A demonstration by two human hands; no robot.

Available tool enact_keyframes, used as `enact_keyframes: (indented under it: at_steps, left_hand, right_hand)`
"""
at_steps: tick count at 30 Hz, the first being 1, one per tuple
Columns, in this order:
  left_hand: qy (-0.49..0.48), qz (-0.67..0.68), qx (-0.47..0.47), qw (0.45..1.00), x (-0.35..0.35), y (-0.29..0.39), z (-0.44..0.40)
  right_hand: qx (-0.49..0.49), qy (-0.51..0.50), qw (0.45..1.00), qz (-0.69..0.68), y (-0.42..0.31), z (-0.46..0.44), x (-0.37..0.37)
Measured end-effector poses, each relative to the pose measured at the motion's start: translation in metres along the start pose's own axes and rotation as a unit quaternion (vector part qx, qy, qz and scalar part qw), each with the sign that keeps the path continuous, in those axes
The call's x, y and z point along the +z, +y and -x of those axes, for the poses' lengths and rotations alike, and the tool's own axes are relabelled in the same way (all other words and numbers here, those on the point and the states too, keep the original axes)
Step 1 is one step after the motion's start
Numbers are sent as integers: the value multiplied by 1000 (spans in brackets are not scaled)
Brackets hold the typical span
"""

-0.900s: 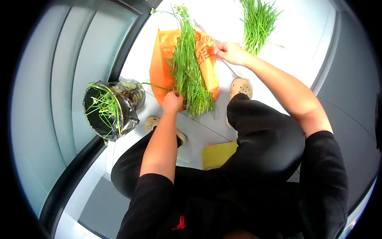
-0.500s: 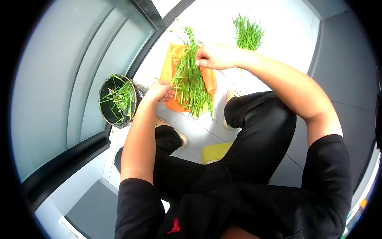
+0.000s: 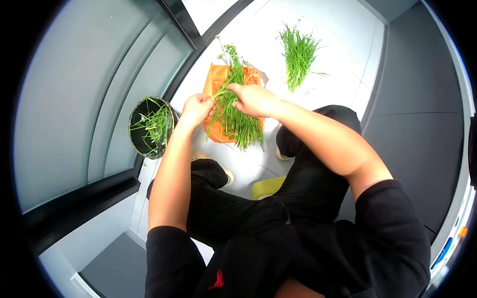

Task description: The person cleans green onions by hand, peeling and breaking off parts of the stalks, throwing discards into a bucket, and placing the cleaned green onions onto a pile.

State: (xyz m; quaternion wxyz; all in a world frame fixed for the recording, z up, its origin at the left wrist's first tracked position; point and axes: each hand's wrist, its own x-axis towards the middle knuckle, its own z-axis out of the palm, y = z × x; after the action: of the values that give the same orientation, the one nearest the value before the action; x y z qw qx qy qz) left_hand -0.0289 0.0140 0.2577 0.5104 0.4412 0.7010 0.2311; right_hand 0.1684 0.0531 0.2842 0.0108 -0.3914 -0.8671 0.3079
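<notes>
Two hands meet over the heap [image 3: 242,130] of greens, which lies on an orange bag [image 3: 212,82] on the floor [image 3: 343,54]. The left hand [image 3: 198,108], near the bag's left side, has its fingers clamped on a few stalks [image 3: 220,92]. The right hand [image 3: 252,101] reaches across the heap, forefinger out at those same stalks and thumb apart below it; from where I stand I can't tell whether it grips any. To the left, beside the forearm and near the glass panel [image 3: 64,99], a bin [image 3: 137,138] holds scraps [image 3: 156,124] of green. Another bunch [image 3: 298,62] lies on the tiles beyond the right hand, well apart from the bag.
</notes>
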Motion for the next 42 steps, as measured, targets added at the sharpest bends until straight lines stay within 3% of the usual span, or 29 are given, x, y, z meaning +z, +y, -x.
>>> enact_keyframes:
  at_steps: [5,9,11,18,22,26,28,31,33,37,38,40,42]
  left_hand:
    - [-34,97,49,993,-17,51,40]
    - [-46,102,58,992,-30,63,55]
    - [-38,139,147,979,-31,63,61]
    - [94,53,246,963,-33,52,52]
    - [78,193,246,947,-33,67,65]
    - [73,101,229,965,-47,59,63]
    - [79,133,232,960,-53,61,68]
    - [112,212,258,936,-71,54,73]
    - [111,244,267,925,-88,47,79]
    - [186,130,199,953,-121,29,79]
    - [268,24,168,949,-128,16,73]
    - [393,-215,57,892,-147,-11,69]
    - [415,-276,-29,866,-159,-27,69]
  right_hand:
    - [-57,89,987,-125,-3,-18,5]
    - [-81,152,982,-74,-11,-29,-9]
    - [-85,157,982,-55,-17,-32,-15]
    - [-141,210,967,-24,-36,-37,-38]
    - [-197,199,959,-32,-32,-40,-48]
    - [-164,173,968,80,-13,-48,-50]
    - [-165,178,967,83,-2,-53,-48]
    - [-46,77,981,173,13,-61,-48]
    - [-49,88,985,139,19,-61,-47]
    - [-56,109,991,53,9,-60,-50]
    - [-75,139,987,13,3,-57,-51]
    - [-83,139,987,24,-7,-56,-52]
    - [-123,181,974,54,-9,-58,-50]
